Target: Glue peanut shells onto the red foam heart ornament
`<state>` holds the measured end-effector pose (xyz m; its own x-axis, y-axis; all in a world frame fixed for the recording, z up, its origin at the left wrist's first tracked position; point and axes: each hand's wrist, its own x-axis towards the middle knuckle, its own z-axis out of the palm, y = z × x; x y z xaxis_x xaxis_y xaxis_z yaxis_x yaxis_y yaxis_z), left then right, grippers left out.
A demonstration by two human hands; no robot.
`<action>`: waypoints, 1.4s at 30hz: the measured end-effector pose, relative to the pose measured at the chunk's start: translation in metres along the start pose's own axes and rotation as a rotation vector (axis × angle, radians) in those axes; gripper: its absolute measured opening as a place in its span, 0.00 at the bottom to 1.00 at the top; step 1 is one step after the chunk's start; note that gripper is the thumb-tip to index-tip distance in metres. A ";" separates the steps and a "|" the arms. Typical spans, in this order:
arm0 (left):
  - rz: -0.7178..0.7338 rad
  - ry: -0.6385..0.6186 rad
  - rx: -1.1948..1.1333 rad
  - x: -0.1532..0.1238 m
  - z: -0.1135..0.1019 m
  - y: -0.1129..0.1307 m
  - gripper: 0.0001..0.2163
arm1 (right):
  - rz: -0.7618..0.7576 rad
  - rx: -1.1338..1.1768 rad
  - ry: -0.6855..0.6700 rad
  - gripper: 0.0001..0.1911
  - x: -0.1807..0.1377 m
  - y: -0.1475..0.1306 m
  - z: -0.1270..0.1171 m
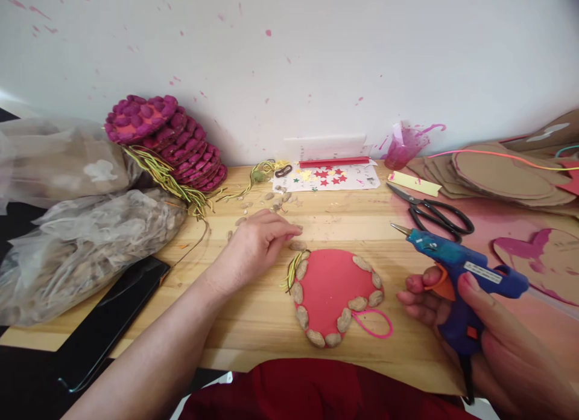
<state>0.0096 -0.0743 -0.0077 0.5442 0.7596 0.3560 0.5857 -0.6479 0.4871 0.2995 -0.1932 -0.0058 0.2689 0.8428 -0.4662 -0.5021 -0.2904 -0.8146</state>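
Observation:
A red foam shape point(332, 285) lies on the wooden table point(253, 311), its rim lined with peanut shells, a pink loop at its lower right and yellow-green threads at its upper left. My left hand point(257, 246) rests on the table just left of it, fingers curled with their tips on a loose peanut shell point(297, 246) at the shape's top. My right hand point(461, 314) grips a blue hot glue gun point(456, 275) to the right of the shape, nozzle pointing up-left, a finger on the orange trigger.
Black scissors point(434, 213) lie behind the glue gun. Cardboard cut-outs point(497, 178) are stacked at the right, magenta peanut pieces point(167, 136) at the back left, plastic bags of peanuts point(85, 245) at the left. A star sheet point(325, 177) and pink cup point(404, 145) stand by the wall.

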 end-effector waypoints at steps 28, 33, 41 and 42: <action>0.099 0.016 0.223 -0.004 0.012 -0.004 0.05 | -0.005 -0.010 -0.021 0.11 0.005 0.006 -0.008; 0.113 -0.013 0.233 -0.004 0.012 0.000 0.07 | -0.009 -0.020 -0.058 0.11 0.005 0.005 -0.009; -0.151 0.038 -0.099 -0.001 0.009 0.006 0.04 | 0.027 -0.001 0.018 0.14 0.003 0.005 -0.006; -0.268 0.053 -0.260 0.000 0.006 0.005 0.03 | 0.028 0.003 0.024 0.14 0.003 0.005 -0.006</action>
<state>0.0167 -0.0780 -0.0102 0.3568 0.9065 0.2257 0.5274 -0.3949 0.7523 0.3025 -0.1946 -0.0129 0.2747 0.8233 -0.4967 -0.5117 -0.3122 -0.8004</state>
